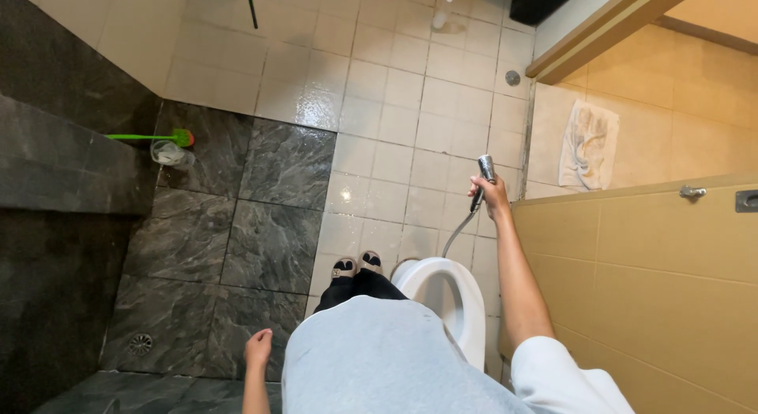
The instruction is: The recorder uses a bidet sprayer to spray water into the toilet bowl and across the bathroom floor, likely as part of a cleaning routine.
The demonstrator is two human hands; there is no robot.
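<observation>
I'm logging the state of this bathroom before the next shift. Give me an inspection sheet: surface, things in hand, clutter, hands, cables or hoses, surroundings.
Surface: white tiled floor, glossy, beside a dark stone-tiled area with a round drain.
Things in hand: chrome spray nozzle, raised above the floor; white toilet bowl below it, seat up.
Clutter: green brush and a clear plastic cup at the dark ledge; white bottle on the floor far off; cloth on the tan floor.
Hands: right hand closed around the nozzle; left hand hanging free, holding nothing.
Cables: metal hose running down from the nozzle.
Surroundings: tan partition with a metal latch.
</observation>
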